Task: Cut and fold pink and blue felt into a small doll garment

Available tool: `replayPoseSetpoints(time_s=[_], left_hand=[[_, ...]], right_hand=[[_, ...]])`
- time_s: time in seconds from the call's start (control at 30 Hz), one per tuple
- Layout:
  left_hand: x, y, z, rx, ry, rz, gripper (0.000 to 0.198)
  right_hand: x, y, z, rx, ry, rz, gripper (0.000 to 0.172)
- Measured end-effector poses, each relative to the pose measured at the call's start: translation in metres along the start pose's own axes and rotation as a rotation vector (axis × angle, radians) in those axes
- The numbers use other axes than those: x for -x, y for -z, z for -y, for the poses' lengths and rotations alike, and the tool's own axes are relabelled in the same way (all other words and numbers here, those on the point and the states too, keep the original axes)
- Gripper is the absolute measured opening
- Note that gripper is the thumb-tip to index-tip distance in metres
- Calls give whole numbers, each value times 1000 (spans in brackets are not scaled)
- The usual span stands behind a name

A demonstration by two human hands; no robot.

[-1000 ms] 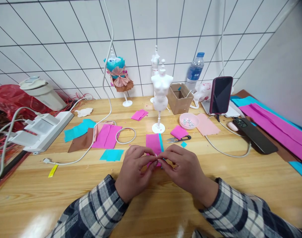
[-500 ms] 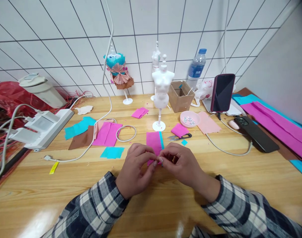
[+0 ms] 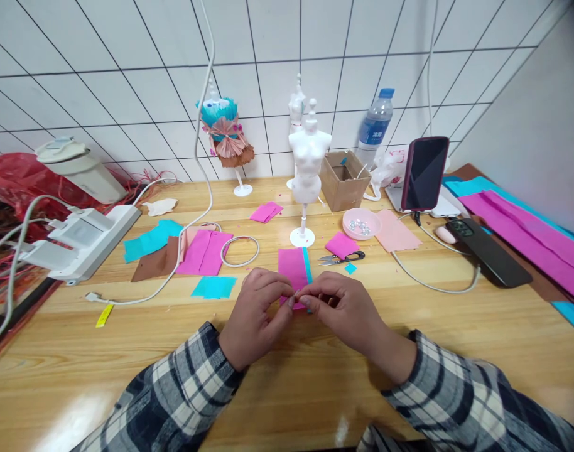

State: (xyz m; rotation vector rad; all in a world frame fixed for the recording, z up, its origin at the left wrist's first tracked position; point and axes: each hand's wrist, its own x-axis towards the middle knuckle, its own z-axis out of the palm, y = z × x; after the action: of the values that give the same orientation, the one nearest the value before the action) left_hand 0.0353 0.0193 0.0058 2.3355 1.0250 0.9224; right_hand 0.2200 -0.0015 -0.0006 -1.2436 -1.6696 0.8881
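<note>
My left hand (image 3: 259, 317) and my right hand (image 3: 346, 307) meet fingertip to fingertip over the near end of a magenta paper piece (image 3: 291, 263). A narrow blue strip (image 3: 307, 262) runs along the right edge of that piece. Thumb and forefinger of each hand are pinched together; whatever is between them is too small to make out. Just beyond the paper stands a white mannequin (image 3: 309, 157). Small black scissors (image 3: 348, 258) lie right of the strip, beside a folded magenta piece (image 3: 341, 244) and a small blue square (image 3: 350, 268).
A pink dish (image 3: 361, 226) of small beads sits near a cardboard box (image 3: 344, 188). Phones (image 3: 494, 254) and cables lie at the right. Further left are coloured papers (image 3: 205, 251), a coiled cable (image 3: 240, 252) and a power strip (image 3: 89, 245). A dressed mannequin (image 3: 228, 138) stands behind.
The pinched fingertips have shifted slightly left over the magenta paper. The whole view has moved a little; the objects on the table lie as before.
</note>
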Motion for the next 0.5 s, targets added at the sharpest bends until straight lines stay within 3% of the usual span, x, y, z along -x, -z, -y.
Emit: replayPoseSetpoints(time_s=[0.5], left_hand=[[0, -4, 5, 20, -15, -65, 9]], right_hand=[[3, 0, -7, 181, 127, 21, 11]])
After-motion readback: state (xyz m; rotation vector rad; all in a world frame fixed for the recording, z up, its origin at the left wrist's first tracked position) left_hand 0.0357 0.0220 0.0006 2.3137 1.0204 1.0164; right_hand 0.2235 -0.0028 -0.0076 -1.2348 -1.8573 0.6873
